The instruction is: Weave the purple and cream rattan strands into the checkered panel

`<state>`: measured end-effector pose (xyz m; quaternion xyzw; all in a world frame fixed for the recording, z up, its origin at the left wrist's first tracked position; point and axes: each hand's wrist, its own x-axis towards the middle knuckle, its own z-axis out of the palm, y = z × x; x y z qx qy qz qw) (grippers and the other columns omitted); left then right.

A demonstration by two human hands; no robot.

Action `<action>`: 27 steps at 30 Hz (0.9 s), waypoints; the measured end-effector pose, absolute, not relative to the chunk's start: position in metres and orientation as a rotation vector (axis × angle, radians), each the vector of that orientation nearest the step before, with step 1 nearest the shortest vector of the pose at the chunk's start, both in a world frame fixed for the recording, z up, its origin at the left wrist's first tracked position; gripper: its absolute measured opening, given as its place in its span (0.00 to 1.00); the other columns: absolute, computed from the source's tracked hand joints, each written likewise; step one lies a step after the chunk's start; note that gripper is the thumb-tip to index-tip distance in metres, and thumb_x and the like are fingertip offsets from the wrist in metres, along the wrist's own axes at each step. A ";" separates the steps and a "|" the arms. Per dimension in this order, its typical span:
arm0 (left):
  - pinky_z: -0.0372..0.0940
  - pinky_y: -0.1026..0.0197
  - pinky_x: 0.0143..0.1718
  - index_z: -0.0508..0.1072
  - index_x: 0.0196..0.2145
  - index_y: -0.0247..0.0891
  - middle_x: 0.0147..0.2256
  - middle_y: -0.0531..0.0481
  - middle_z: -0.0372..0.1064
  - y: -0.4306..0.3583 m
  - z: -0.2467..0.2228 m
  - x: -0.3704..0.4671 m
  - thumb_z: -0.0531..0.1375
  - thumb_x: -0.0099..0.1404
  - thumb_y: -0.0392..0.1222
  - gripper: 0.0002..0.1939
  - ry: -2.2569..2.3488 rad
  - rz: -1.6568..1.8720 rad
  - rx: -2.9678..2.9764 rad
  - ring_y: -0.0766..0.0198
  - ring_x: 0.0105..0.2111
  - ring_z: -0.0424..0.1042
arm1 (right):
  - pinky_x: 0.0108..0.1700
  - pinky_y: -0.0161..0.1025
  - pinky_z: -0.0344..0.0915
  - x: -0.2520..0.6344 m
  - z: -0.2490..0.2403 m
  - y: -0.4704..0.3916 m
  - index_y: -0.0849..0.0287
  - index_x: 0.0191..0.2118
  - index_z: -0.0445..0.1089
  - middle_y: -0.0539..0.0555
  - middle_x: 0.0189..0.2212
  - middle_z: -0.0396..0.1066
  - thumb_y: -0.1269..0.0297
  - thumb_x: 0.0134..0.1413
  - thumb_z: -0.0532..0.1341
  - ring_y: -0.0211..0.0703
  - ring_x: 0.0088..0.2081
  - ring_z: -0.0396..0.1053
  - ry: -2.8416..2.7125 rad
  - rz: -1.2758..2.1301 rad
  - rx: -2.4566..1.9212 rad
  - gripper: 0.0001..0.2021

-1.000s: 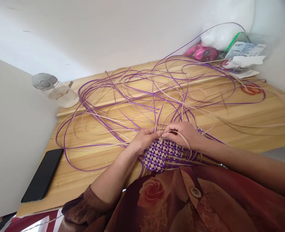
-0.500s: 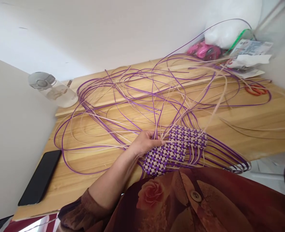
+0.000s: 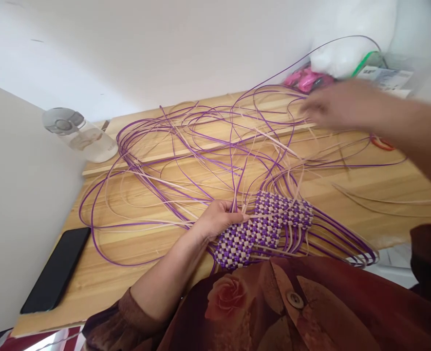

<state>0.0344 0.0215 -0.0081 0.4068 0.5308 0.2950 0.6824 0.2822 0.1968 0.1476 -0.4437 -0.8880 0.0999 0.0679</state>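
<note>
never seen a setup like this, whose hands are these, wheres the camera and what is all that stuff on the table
There is no machine here: these are a person's own bare hands. The one camera is worn on the head, looking forward and down, so you also see the shirt front.

The left hand pinches the edge of a purple and beige woven piece. The right hand is raised towards the far right and blurred; I can't tell whether it holds anything.

Long loose strips loop across the wooden table. At the left are a clear bottle with a grey lid and a black phone. A white bag and something pink are at the back right.
</note>
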 end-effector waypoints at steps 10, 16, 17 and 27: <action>0.54 0.65 0.26 0.74 0.28 0.32 0.23 0.52 0.67 0.022 -0.012 0.033 0.70 0.48 0.49 0.17 1.182 0.662 0.937 0.70 0.22 0.61 | 0.38 0.39 0.58 0.261 0.078 0.071 0.60 0.30 0.71 0.54 0.28 0.71 0.68 0.57 0.57 0.43 0.34 0.66 -3.120 0.855 -0.773 0.08; 0.53 0.65 0.26 0.75 0.30 0.33 0.25 0.52 0.68 0.022 -0.008 0.031 0.69 0.49 0.50 0.17 1.162 0.669 1.020 0.70 0.22 0.61 | 0.48 0.39 0.63 0.248 0.086 0.060 0.60 0.30 0.67 0.55 0.40 0.73 0.62 0.56 0.60 0.42 0.46 0.68 -2.359 1.688 -0.780 0.07; 0.52 0.65 0.26 0.75 0.30 0.33 0.24 0.53 0.68 0.021 -0.006 0.031 0.69 0.49 0.50 0.17 1.151 0.675 1.033 0.71 0.22 0.60 | 0.48 0.40 0.64 0.244 0.079 0.061 0.60 0.30 0.66 0.55 0.39 0.73 0.62 0.55 0.61 0.42 0.46 0.69 -2.257 1.754 -0.788 0.08; 0.51 0.65 0.28 0.76 0.29 0.32 0.24 0.54 0.66 0.021 0.002 0.032 0.68 0.50 0.49 0.16 1.116 0.704 1.151 0.71 0.23 0.58 | 0.23 0.29 0.61 0.230 0.047 0.072 0.60 0.38 0.63 0.50 0.23 0.72 0.66 0.51 0.61 0.37 0.24 0.71 -2.098 1.730 -1.309 0.09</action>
